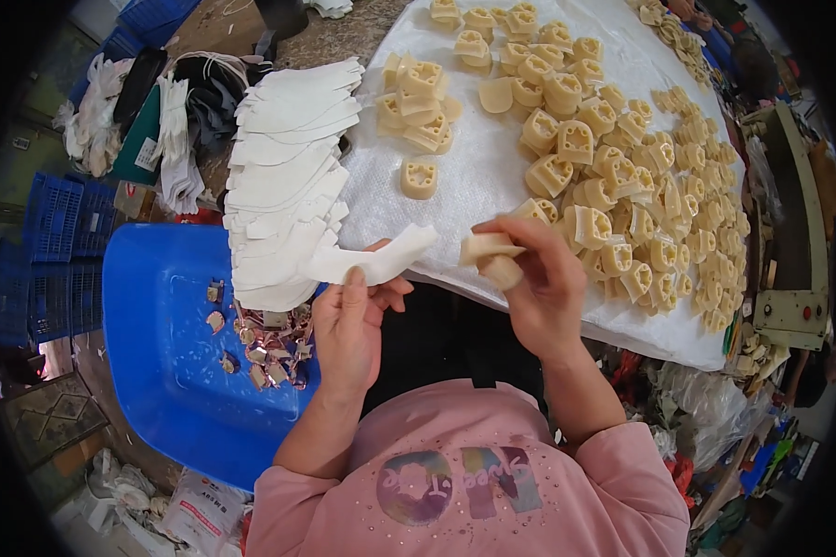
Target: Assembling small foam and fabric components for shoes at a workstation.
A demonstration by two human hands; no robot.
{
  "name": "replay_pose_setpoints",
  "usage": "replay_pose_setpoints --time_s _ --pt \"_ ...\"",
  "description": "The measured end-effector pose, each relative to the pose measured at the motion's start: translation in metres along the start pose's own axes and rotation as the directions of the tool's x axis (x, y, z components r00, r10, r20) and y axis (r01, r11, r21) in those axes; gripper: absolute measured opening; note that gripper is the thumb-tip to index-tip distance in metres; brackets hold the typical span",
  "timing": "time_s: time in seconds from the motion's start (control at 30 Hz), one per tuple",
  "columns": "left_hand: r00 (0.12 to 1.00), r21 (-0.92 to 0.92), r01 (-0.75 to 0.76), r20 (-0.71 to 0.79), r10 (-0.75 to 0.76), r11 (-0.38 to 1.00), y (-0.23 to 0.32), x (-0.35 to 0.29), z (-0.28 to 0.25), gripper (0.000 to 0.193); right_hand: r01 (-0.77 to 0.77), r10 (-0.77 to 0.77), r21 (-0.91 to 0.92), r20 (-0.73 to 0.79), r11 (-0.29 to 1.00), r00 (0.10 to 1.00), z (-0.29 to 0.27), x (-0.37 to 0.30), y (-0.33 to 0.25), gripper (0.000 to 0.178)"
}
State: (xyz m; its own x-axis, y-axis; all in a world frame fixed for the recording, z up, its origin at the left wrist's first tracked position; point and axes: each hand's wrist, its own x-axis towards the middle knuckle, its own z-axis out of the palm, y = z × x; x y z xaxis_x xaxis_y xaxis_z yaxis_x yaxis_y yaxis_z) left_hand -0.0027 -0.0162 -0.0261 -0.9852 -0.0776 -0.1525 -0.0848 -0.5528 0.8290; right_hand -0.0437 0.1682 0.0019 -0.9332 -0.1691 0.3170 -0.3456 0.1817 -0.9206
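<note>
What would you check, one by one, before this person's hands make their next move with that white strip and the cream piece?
1. Left hand grips the white strip: ok.
2. Right hand holds the cream piece: ok.
3. Strip and piece touching: not ok, a gap shows.
4. More strips in the white stack: ok.
5. More cream pieces on the white sheet: ok.
6. Which strip face is up: cannot tell.

Bare white sheet (478,176) lies open between strip stack (283,176) and block heap (641,204).
</note>
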Motion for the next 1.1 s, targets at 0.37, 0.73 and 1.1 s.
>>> replay_pose_setpoints --time_s 0.37,0.73,1.1 --pt "0.996 -0.102 -0.022 0.088 0.031 0.995 0.0 -0.012 0.043 0.028 0.517 -0.52 -0.061 -0.084 0.854 0.85 0.017 -0.008 0.008 0.045" --pt "0.997 -0.023 -0.017 0.069 0.018 1.0 0.002 -0.019 0.052 0.025 0.537 -0.546 -0.1 -0.153 0.838 0.824 0.017 -0.01 0.011 0.047" --pt "0.985 0.238 -0.157 0.114 0.133 0.958 -0.004 -0.021 0.045 0.034 0.554 -0.62 -0.357 -0.1 0.752 0.778 0.018 -0.006 0.016 0.049"
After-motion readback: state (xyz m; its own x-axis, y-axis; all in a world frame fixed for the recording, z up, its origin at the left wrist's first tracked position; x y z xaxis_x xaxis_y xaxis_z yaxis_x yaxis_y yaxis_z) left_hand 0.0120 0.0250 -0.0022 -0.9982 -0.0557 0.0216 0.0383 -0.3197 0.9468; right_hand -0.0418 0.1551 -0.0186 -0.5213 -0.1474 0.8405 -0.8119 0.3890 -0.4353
